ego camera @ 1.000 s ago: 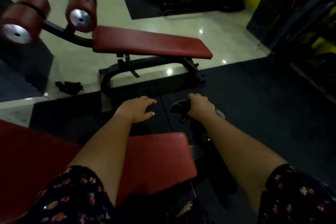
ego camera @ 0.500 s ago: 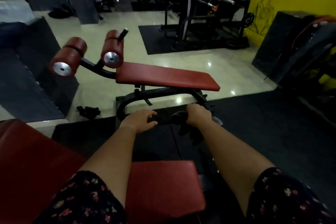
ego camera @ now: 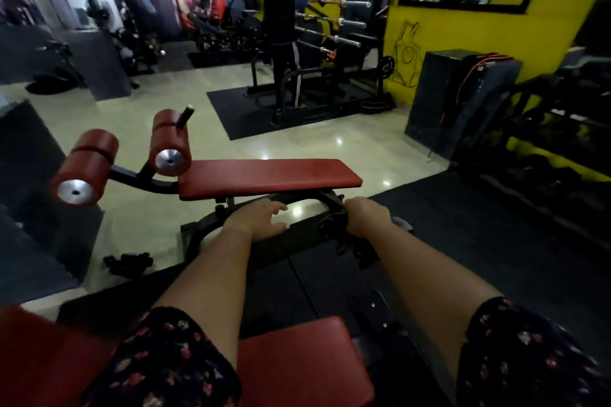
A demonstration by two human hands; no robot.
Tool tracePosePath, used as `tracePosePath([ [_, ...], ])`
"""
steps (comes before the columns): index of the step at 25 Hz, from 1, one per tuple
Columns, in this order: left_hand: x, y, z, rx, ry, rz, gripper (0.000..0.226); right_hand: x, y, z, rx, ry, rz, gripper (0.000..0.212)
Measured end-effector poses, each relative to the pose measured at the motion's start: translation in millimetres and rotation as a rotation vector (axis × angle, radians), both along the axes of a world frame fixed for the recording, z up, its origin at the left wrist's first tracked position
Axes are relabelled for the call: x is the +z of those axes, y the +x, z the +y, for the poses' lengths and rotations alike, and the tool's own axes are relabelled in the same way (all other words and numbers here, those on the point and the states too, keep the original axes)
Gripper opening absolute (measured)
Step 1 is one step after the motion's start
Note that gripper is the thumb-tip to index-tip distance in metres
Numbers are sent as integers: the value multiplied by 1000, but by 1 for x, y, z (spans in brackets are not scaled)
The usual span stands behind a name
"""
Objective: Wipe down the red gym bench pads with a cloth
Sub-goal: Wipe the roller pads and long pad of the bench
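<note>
Ahead, left hand (ego camera: 256, 221) loose and empty, right hand (ego camera: 367, 217) gripping dark cloth (ego camera: 353, 246), red bench pad (ego camera: 271, 177) beyond both hands.

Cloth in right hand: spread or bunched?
Bunched. The dark cloth hangs crumpled below the right hand, which grips it.

red bench pad (ego camera: 271, 177), black frame (ego camera: 205, 231), yellow wall (ego camera: 463, 30), dark floral-print sleeves (ego camera: 172, 360).
</note>
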State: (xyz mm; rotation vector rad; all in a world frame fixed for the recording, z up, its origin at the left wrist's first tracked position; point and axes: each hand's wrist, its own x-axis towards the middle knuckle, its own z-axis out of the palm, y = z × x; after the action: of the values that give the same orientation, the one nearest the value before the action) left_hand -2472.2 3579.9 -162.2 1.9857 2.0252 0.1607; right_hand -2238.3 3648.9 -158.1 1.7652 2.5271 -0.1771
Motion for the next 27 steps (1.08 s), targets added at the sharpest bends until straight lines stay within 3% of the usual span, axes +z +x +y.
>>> tracePosePath([
  [9, 3, 41, 20, -102, -56, 91, 55, 5, 33, 6, -64, -37, 41, 32],
  [15, 18, 107, 43, -178, 0, 125, 55, 11, 101, 7, -94, -7, 36, 17],
  [22, 31, 244, 71, -328, 34, 159, 52, 22, 238, 6, -197, 41, 60, 5],
  [27, 31, 360, 95, -464, 27, 179, 55, 19, 352, 1, -343, 41, 57, 8],
])
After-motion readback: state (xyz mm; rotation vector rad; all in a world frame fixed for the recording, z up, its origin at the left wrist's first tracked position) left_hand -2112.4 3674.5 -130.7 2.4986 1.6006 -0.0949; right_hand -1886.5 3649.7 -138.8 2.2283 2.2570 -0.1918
